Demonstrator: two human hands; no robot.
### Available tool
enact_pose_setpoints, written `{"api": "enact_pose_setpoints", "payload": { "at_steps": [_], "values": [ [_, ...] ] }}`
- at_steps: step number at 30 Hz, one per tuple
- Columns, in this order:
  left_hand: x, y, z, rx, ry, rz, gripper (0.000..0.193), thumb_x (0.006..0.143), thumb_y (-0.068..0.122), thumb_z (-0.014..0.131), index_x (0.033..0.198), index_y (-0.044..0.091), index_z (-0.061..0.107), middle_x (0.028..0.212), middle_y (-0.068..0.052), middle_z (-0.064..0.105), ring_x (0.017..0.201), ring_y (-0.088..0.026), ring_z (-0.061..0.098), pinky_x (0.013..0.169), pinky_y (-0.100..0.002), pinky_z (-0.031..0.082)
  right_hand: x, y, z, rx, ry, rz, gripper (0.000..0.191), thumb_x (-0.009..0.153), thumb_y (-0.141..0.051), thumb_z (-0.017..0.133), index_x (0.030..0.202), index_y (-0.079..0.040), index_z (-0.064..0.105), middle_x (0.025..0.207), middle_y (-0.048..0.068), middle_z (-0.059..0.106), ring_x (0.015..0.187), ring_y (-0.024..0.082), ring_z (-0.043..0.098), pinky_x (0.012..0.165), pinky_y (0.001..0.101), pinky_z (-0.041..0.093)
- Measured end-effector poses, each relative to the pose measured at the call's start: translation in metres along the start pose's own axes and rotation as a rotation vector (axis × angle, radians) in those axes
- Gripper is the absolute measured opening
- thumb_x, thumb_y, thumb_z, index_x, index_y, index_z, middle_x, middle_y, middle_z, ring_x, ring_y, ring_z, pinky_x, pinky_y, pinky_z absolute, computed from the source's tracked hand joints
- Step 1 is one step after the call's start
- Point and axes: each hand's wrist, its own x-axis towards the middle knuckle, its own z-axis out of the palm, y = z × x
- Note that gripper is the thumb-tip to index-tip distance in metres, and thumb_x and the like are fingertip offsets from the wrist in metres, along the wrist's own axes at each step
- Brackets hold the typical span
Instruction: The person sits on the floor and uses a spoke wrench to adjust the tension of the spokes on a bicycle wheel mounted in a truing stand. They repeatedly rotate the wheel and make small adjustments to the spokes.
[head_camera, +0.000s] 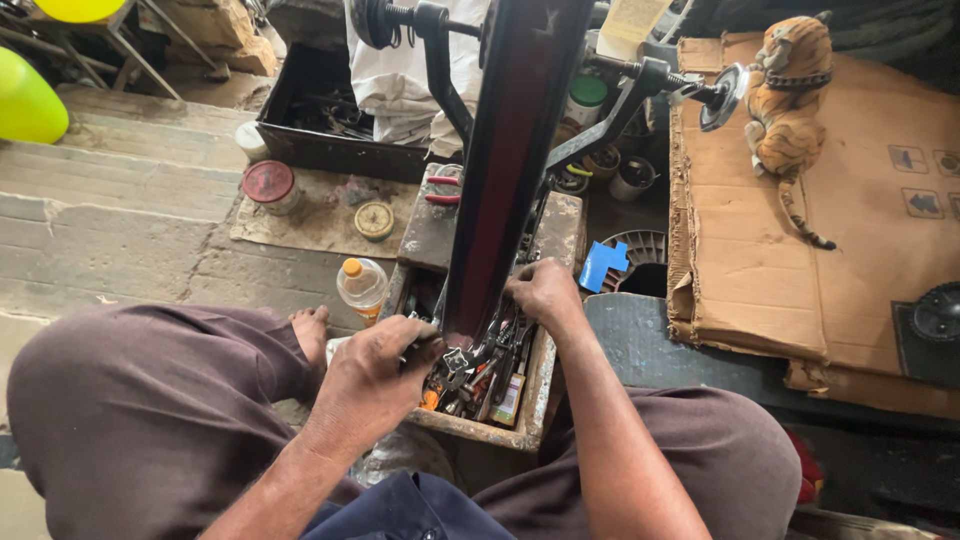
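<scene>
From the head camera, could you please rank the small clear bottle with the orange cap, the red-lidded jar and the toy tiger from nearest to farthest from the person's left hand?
1. Small clear bottle with the orange cap: just above the left hand, beside the toolbox.
2. Red-lidded jar: farther up and left, on the mat.
3. Toy tiger: far upper right, on the cardboard.

place: repair workshop | signs: toolbox (535, 400) of tools, grease tins (270, 185), cardboard (800, 260)

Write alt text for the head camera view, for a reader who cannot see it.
A seated person's left hand and right hand reach into a rusty tool tray full of hand tools, on either side of a dark red metal post. A small bottle stands left; a toy tiger lies on cardboard right.
</scene>
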Motion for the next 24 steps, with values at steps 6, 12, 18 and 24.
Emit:
{"api": "enact_pose_setpoints", "payload": {
  "at_steps": [6,12,18,24],
  "values": [
    [0.0,0.013,-0.003,0.023,0.058,0.12,0.032,0.085,0.018,0.079,0.113,0.006,0.068,0.101,-0.009,0.074,0.087,-0.026,0.076,0.074,-0.035,0.061,0.003,0.003,0.002,-0.042,0.023,-0.02,0.023,0.081,-0.021,0.078,0.095,-0.003,0.082,0.083,0.016,0.078,0.075,0.022,0.076,0.079,0.0362,0.059],
    [0.0,0.024,-0.006,-0.024,0.103,0.271,0.031,0.085,0.013,0.077,0.114,0.007,0.07,0.109,-0.009,0.075,0.1,-0.027,0.075,0.083,-0.035,0.061,-0.001,-0.002,0.0,-0.023,-0.014,0.041,0.022,0.086,-0.023,0.077,0.096,-0.004,0.082,0.086,0.015,0.079,0.076,0.021,0.076,0.08,0.0371,0.06],
    [-0.001,0.025,-0.006,-0.044,0.102,0.275,0.033,0.085,0.01,0.077,0.116,0.008,0.07,0.112,-0.009,0.075,0.103,-0.027,0.074,0.086,-0.035,0.06,-0.005,-0.006,-0.002,-0.001,-0.026,0.021,0.02,0.086,-0.026,0.079,0.093,-0.008,0.084,0.085,0.011,0.079,0.074,0.018,0.074,0.078,0.036,0.058],
    [-0.002,0.025,-0.006,-0.037,0.101,0.276,0.03,0.085,0.011,0.076,0.114,0.007,0.071,0.11,-0.009,0.075,0.102,-0.026,0.075,0.085,-0.034,0.061,-0.007,-0.007,-0.003,0.029,-0.04,0.02,0.023,0.088,-0.029,0.079,0.091,-0.006,0.082,0.082,0.012,0.079,0.072,0.018,0.074,0.075,0.0363,0.058]
  ]
}}
